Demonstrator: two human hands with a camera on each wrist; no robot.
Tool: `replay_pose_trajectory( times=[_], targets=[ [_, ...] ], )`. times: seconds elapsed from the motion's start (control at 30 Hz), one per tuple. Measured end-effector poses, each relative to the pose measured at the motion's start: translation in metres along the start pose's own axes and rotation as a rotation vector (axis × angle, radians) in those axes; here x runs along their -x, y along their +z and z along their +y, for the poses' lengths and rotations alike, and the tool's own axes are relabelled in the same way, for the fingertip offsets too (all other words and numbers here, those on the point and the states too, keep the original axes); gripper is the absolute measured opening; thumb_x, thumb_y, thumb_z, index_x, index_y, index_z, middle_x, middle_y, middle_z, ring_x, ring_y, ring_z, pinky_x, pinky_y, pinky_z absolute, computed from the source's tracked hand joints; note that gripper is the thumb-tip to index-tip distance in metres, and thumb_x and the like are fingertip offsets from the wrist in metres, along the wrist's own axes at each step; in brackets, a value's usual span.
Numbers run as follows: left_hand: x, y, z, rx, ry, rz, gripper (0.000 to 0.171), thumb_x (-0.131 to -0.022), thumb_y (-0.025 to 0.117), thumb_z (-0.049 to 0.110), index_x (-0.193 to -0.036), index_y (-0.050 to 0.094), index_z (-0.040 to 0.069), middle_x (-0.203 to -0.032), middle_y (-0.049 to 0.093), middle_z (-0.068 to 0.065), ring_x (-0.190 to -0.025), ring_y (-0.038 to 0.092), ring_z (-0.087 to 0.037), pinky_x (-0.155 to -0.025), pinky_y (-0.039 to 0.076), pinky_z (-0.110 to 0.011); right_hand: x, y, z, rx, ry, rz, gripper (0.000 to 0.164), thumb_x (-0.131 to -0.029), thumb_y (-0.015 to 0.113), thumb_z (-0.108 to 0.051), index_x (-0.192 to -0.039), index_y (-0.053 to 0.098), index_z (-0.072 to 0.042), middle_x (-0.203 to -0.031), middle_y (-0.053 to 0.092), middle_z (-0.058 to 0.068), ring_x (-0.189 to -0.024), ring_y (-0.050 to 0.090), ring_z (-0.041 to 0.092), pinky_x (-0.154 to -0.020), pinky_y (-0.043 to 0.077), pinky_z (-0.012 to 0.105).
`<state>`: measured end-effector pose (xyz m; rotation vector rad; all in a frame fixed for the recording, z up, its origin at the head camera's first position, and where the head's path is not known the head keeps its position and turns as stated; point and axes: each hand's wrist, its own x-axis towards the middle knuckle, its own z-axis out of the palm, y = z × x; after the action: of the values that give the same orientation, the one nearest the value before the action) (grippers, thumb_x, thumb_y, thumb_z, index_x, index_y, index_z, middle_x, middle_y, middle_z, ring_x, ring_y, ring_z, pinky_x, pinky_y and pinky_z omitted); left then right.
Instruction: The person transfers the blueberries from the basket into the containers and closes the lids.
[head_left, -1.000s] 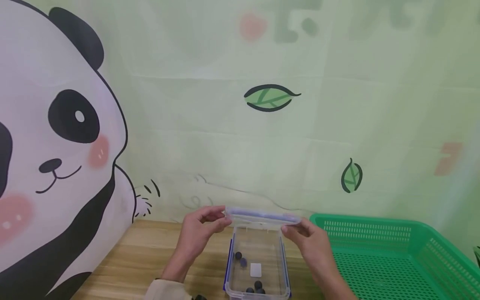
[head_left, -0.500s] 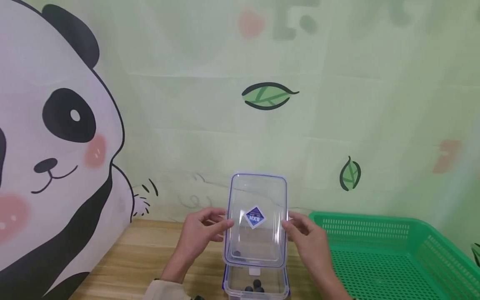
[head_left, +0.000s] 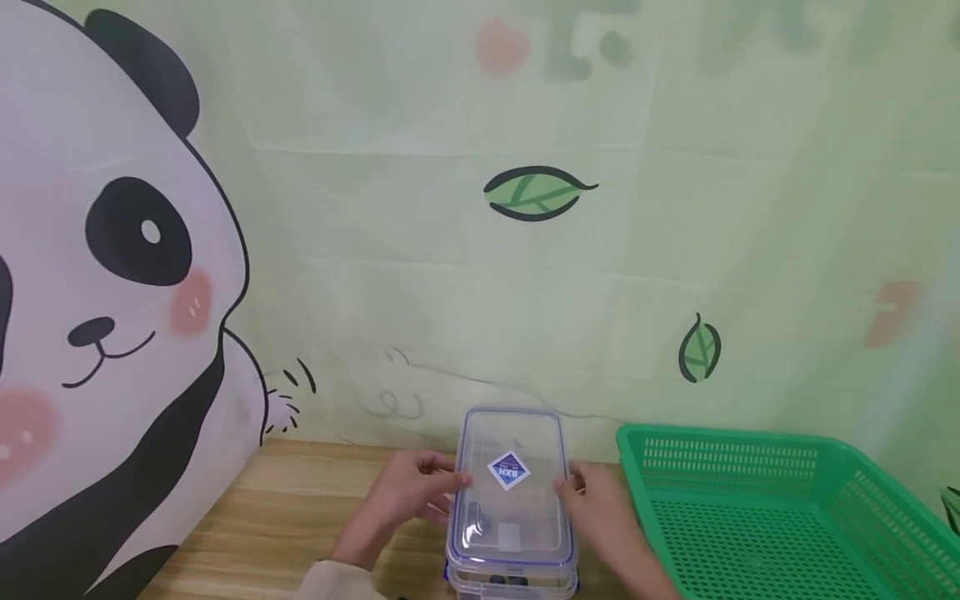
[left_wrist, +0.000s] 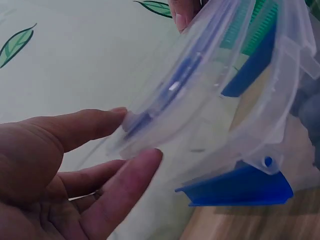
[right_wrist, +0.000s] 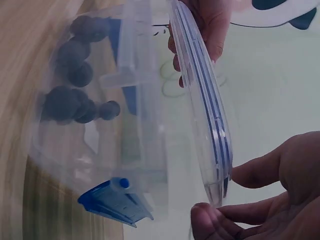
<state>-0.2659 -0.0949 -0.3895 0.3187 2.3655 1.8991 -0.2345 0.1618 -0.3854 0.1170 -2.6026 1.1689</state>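
Observation:
A clear plastic lid (head_left: 528, 521) with a blue seal and a square sticker sits just above a clear food storage box (head_left: 487, 586). At the lid's left edge, my left hand (head_left: 408, 496) pinches it between thumb and fingers. My right hand (head_left: 600, 508) pinches the opposite edge. In the right wrist view a gap shows between lid and box. Several dark round berries, like blueberries (right_wrist: 75, 50), lie in the box beside a white square piece (right_wrist: 91, 137). Blue side clips (left_wrist: 240, 192) hang swung outward from the box. The lid partly veils the contents in the head view.
To the right, close to my right hand, stands a green perforated plastic basket (head_left: 633, 492). The box is on a wood-grain table (head_left: 247, 517). Behind it hangs a pale green backdrop (head_left: 420, 275) with a printed panda (head_left: 217, 192) and leaves.
Held level at first, the lid was tipped nearly upright half a second ago. Both hands have since lowered it and tilted it down over the box, so that it covers most of the opening.

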Motion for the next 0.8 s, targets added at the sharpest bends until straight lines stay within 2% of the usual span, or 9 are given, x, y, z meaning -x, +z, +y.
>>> replay_pose_trajectory(
  times=[0.07, 0.13, 0.23, 0.37, 0.63, 0.8],
  targets=[
    [0.0, 0.001, -0.003, -0.022, -0.021, -0.011, 0.029, -0.091, 0.083, 0.01, -0.11, 0.073, -0.009, -0.089, 0.071, -0.013, -0.067, 0.071, -0.023, -0.061, 0.068, -0.04, 0.0, 0.004, 0.003, 0.032, -0.02, -0.013, 0.014, -0.097, 0.068, -0.004, -0.098, 0.07, 0.01, -0.079, 0.065, 0.009, -0.073, 0.062, 0.023, -0.061, 0.058, 0.038],
    [0.0, 0.001, -0.005, -0.046, -0.037, -0.013, 0.026, -0.091, 0.083, 0.009, -0.107, 0.074, -0.009, -0.088, 0.072, -0.013, -0.066, 0.071, -0.023, -0.06, 0.067, -0.039, 0.001, 0.009, 0.004, 0.044, 0.006, -0.033, 0.014, -0.097, 0.066, -0.004, -0.097, 0.07, 0.009, -0.077, 0.064, 0.008, -0.069, 0.06, 0.021, -0.057, 0.056, 0.035],
    [-0.001, 0.002, -0.007, -0.063, -0.063, -0.016, 0.024, -0.091, 0.082, 0.009, -0.106, 0.074, -0.008, -0.088, 0.072, -0.013, -0.067, 0.071, -0.023, -0.06, 0.067, -0.038, 0.003, 0.011, 0.004, 0.08, 0.04, -0.054, 0.02, -0.099, 0.065, -0.006, -0.104, 0.069, 0.012, -0.082, 0.068, 0.011, -0.074, 0.064, 0.022, -0.061, 0.06, 0.037],
    [-0.001, 0.003, -0.008, -0.082, -0.091, -0.024, 0.023, -0.092, 0.082, 0.01, -0.105, 0.075, -0.007, -0.086, 0.073, -0.011, -0.07, 0.072, -0.022, -0.062, 0.067, -0.038, 0.005, 0.013, 0.004, 0.095, 0.056, -0.059, 0.019, -0.099, 0.065, -0.007, -0.102, 0.069, 0.011, -0.082, 0.067, 0.011, -0.073, 0.063, 0.023, -0.062, 0.06, 0.039],
    [0.001, 0.001, -0.009, -0.092, -0.123, -0.035, 0.022, -0.091, 0.083, 0.011, -0.103, 0.075, -0.006, -0.088, 0.073, -0.012, -0.074, 0.074, -0.023, -0.064, 0.068, -0.038, 0.008, 0.015, 0.006, 0.065, 0.046, -0.06, 0.015, -0.096, 0.066, -0.005, -0.095, 0.069, 0.01, -0.08, 0.067, 0.012, -0.072, 0.064, 0.024, -0.061, 0.061, 0.039],
    [0.001, -0.004, -0.009, -0.113, -0.138, -0.021, 0.024, -0.091, 0.082, 0.01, -0.106, 0.074, -0.007, -0.088, 0.074, -0.011, -0.076, 0.073, -0.023, -0.065, 0.068, -0.038, 0.008, 0.019, 0.009, 0.007, 0.04, -0.071, 0.015, -0.094, 0.067, -0.007, -0.091, 0.07, 0.007, -0.075, 0.063, 0.007, -0.069, 0.059, 0.02, -0.058, 0.056, 0.035]
  ],
)
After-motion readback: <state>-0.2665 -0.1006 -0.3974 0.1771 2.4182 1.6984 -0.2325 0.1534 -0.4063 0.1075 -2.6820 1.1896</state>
